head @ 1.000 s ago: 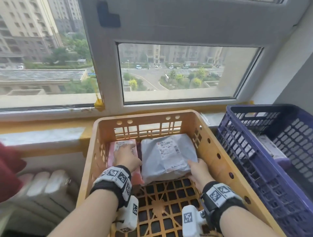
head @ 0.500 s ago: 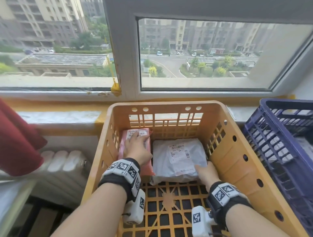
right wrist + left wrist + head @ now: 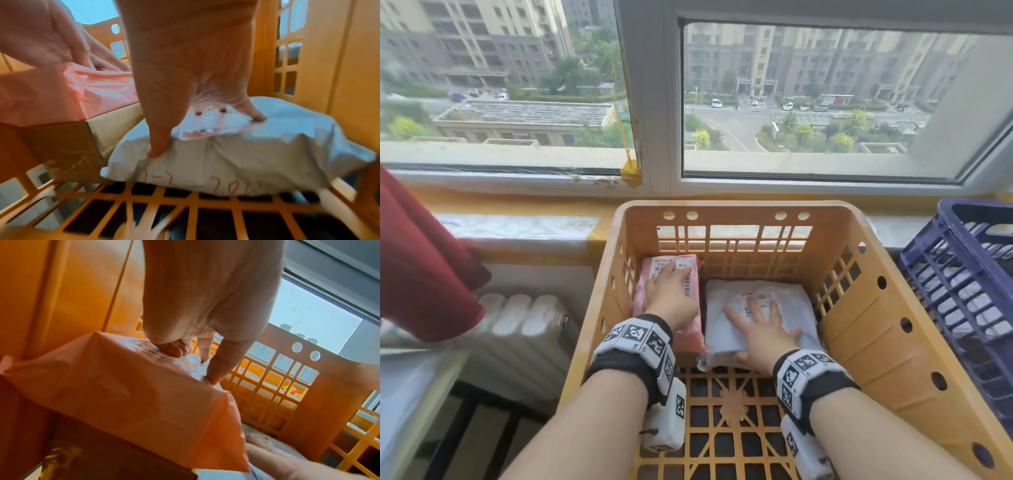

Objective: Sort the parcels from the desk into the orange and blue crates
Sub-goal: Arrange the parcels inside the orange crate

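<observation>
Pink crinkled parcel under flat left hand — right hand spread on grey mailer.

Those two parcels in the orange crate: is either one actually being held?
Neither. The left hand rests flat on the pink parcel; the right hand presses the grey parcel.

Inside the orange crate, the left hand lies flat on a pink parcel, the right hand spread on a grey parcel; blue crate alongside

both hands palm-down, fingers straight, arms fwd
</observation>
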The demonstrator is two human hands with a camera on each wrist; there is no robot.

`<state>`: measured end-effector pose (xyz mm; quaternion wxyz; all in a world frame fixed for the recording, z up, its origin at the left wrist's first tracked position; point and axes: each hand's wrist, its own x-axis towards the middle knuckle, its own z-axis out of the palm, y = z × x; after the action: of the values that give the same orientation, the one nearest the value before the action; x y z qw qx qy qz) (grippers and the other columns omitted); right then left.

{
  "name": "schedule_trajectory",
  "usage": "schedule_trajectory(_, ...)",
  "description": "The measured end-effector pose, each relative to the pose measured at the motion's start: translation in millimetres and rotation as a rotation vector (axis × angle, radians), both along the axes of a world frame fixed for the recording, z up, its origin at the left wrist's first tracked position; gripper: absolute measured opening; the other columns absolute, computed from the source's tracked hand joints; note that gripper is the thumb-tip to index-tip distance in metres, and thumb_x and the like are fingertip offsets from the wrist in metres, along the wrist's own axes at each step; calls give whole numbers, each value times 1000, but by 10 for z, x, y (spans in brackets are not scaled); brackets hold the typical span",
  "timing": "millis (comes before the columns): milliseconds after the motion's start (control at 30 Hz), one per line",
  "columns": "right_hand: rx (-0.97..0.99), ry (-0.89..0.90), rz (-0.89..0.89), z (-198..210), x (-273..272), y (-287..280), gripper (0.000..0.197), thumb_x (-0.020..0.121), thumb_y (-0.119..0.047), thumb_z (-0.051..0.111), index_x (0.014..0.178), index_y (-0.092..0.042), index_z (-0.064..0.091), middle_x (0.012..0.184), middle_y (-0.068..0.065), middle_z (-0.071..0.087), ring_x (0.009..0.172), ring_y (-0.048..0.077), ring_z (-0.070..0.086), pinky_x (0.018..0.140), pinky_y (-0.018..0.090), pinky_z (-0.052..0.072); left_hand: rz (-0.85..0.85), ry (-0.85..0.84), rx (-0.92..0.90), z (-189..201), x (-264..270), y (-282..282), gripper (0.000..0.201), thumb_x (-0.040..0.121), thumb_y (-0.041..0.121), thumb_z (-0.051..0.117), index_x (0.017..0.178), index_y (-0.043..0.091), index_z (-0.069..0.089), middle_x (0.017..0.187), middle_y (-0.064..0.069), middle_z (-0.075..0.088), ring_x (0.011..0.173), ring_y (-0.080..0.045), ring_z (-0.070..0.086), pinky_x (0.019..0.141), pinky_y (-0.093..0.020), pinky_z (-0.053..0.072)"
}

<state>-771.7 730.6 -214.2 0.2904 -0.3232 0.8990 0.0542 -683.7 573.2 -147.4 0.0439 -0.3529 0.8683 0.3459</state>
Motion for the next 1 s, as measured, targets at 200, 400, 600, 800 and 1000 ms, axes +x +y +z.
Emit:
schedule_trajectory(200,45,-121,1,59,-113,-147,96,85,-58,65,149,-57,-6,161,-8,-27,145,39,-30,106,80,10,69,17,-108,-90,-33,143,87,77,5,53,151,38,21,161,8,4,148,-23,2,119,-44,7)
schedule_trajectory(400,10,-159,9,92,-228,-133,80,96,-43,55,154,-49,-1,164,-4,-19,146,42,-24,121,60,6,76,-33,-160,-57,-94,194,83,77,11,56,150,34,26,161,4,8,147,-26,6,118,-45,10)
schedule_trajectory(600,-134,-72,-23,123,-260,31,84,93,-30,61,156,-41,6,166,0,-2,152,31,-5,119,56,21,59,53,-274,52,-146,301,62,80,10,56,139,28,45,153,-2,29,140,-24,23,113,-39,24)
schedule_trajectory(800,-275,-64,-23,330,-318,188,67,95,-35,58,155,-28,28,162,2,25,148,23,23,120,40,25,-61,135,-207,107,-254,569,49,84,9,56,129,25,54,144,0,39,135,-19,29,111,-33,28)
schedule_trajectory(1000,-307,-28,-11,710,-229,224,51,99,-36,53,147,-21,44,149,2,48,136,20,45,112,36,36,-54,133,-41,345,-188,658,34,87,14,59,119,24,61,125,0,57,116,-19,53,101,-39,46)
